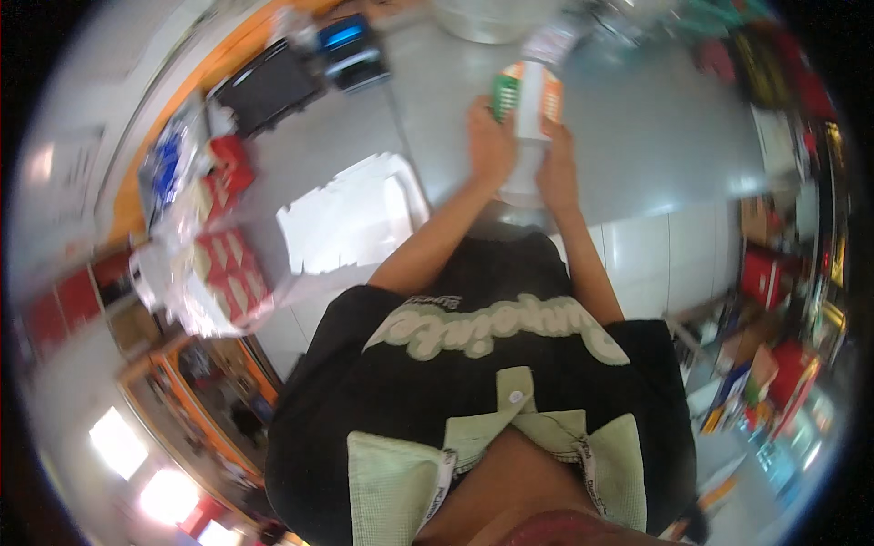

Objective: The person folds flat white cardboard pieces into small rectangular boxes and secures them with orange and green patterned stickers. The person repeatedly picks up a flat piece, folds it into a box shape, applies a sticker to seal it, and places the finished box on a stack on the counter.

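A grey, smooth worktop spans the upper middle of the frame, glossy toward its right, with a thin seam running down it left of centre. Left of that seam lies a flat white piece, ragged along its upper and left edges, with a rounded corner at upper right. At upper left stand a dark, flat-faced device and, just beside it, a black device with a lit blue display. Along the left edge are red-and-white packs in clear wrapping. A pale round container stands at top centre; clear plastic, blurred, lies to its right.
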The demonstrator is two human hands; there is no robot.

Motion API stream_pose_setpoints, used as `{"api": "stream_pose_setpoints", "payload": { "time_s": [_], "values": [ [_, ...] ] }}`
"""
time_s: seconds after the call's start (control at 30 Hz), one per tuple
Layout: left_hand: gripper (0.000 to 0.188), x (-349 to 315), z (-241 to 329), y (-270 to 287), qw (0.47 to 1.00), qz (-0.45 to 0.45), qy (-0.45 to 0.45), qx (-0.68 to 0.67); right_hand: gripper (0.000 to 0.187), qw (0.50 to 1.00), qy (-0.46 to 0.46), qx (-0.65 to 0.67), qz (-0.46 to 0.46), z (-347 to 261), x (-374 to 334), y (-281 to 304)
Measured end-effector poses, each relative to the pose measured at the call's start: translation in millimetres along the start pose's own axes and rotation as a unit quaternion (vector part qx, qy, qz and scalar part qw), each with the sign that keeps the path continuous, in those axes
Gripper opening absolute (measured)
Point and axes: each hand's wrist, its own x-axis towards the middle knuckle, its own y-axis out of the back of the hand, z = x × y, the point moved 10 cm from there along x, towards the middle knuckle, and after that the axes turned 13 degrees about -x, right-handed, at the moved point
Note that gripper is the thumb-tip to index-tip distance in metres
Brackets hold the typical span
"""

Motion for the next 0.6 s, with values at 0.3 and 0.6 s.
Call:
{"api": "stream_pose_setpoints", "payload": {
  "time_s": [0.3,0.6],
  "values": [
    [0.032,-52.4,13.9,251.5,0.977,0.130,-0.067,0.153,0.036,0.927,0.319,0.183,-0.073,-173.2,-48.7,54.3],
    [0.043,-144.6,-116.5,436.5,0.890,0.191,0.268,0.317,0.064,0.950,0.042,0.130,-0.282,-169.4,-85.3,-178.1]
  ]
}}
